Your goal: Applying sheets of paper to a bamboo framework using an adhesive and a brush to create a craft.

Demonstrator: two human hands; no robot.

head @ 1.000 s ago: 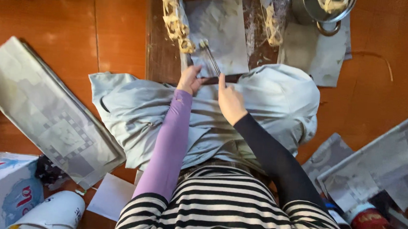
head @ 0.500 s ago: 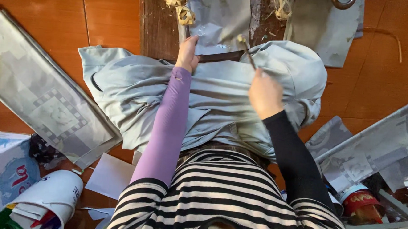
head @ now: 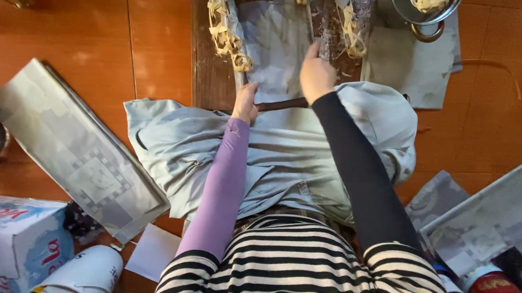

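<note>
Newspaper sheet [head: 277,45] spread on dark wooden board [head: 208,71] at twelve o'clock, pale woven strips [head: 225,33] along its ten-o'clock edge, more strips [head: 352,34] at its two-o'clock side. Left hand [head: 245,103], purple sleeve, resting at sheet's six-o'clock edge, fingers curled together against paper and touching end of dark stick [head: 281,104] lying crosswise there; whether actually clamped on the stick, cannot tell. Right hand [head: 317,74], black sleeve, raised over sheet's four-o'clock part, fingers bunched around a thin grey upright piece [head: 324,48], too blurred to name. Grey cloth [head: 284,154] draped over lap just below board, spreading toward nine and three o'clock. Metal pot [head: 429,12] with strips inside at one o'clock, on grey paper [head: 410,71]. Folded patterned paper [head: 68,147] lying at nine o'clock on orange floor [head: 68,32]. Cardboard box [head: 13,240] and white cup [head: 84,271] at seven o'clock. More newspaper [head: 492,215] and red-lidded jar [head: 488,287] at four o'clock.
</note>
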